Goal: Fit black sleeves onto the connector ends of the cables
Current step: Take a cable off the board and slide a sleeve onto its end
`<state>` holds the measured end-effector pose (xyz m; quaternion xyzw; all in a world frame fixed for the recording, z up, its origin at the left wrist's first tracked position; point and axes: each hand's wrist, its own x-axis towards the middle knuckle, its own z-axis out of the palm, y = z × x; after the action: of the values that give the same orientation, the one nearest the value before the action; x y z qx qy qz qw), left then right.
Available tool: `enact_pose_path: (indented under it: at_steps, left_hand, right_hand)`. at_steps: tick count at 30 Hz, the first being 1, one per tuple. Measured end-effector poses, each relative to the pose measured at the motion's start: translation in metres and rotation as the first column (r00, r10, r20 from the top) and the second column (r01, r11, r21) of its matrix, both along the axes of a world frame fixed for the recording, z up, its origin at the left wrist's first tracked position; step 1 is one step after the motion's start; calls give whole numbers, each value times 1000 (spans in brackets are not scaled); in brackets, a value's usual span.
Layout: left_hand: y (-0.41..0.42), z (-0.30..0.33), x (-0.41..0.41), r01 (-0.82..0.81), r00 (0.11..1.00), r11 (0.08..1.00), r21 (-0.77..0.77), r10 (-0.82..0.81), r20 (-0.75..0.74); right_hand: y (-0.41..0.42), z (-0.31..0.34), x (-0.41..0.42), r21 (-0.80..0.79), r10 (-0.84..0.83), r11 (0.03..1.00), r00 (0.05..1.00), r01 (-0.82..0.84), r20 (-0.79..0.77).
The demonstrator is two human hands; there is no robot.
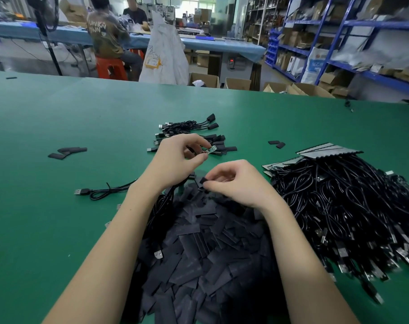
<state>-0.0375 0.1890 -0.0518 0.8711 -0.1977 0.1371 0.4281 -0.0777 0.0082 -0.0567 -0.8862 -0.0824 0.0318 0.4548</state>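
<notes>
Left to right, then, on your green mat (pixel 46 113): far L, a few loose flat black sleeves (pixel 67 152), lying apart from the rest. Next, one cable w/ USB plug (pixel 80 192), its lead running under your L forearm. Your L hand (pixel 177 157) is raised above the mat, thumb and forefinger pinched on a bare connector end (pixel 209 150), a small green board at the cable's tip; other fingers curled. Just behind it, a small batch of cables w/ sleeves fitted (pixel 191 134), USB plugs pointing L, sleeved ends R. Ctr, nearest you, a big heap of black sleeves (pixel 203 249), both forearms over it. Your R hand (pixel 236 183) sits at the heap's far edge, fingertips pinched on one black sleeve (pixel 203 180), fingers curled in; sleeve and connector end are near, not touching. R of the hands, two stray sleeves (pixel 277 143). Far R, a large pile of unsleeved cables (pixel 344 202), USB plugs toward you, grey flat pads (pixel 327 152) at its far edge.
</notes>
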Motion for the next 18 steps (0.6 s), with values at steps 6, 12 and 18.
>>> enact_pose_path:
  at_steps: [6,12,18]
  left_hand:
    - [-1,5,-3,125,991,990,-58,-128,-35]
    - [-7,6,-8,200,979,980,-24,-200,-29]
    - [-7,6,-7,228,973,973,-35,-229,-22]
  right_hand:
    - [-16,-1,2,316,-166,935,986,162,-13]
    - [-20,-3,1,581,-153,804,988,128,-6]
    - [-21,-2,2,668,-117,738,993,98,-17]
